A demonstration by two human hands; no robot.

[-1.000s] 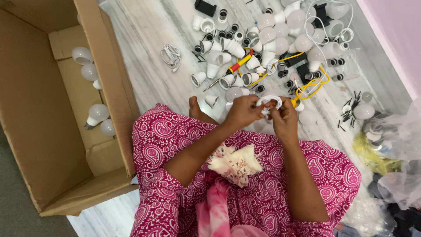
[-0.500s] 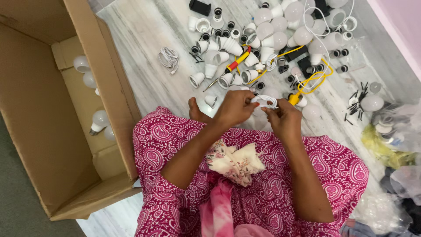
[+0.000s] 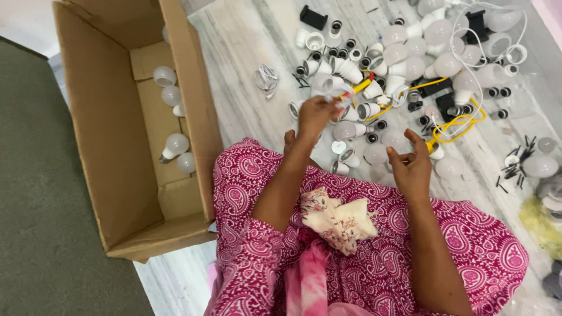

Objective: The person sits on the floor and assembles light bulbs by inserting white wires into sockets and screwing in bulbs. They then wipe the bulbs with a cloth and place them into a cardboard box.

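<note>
A: Largest item we list?
B: The cardboard box (image 3: 117,146), open on the floor at our left, with white bulbs (image 3: 170,117) lying inside.

A: Next?
B: The pink patterned garment (image 3: 374,246) over our lap, a floral cloth (image 3: 339,219) lying on it.

A: Then?
B: The heap of bulb parts (image 3: 410,58) on the marble floor (image 3: 246,52) ahead, with yellow wire (image 3: 456,123) running through it.

A: Our hands?
B: Left hand (image 3: 316,114), raised over the heap, grip closed on a small white bulb part (image 3: 338,93), blurred. Right hand (image 3: 411,164), apart from it above our knee, fingers loosely curled, grip open and holding nothing.
</note>
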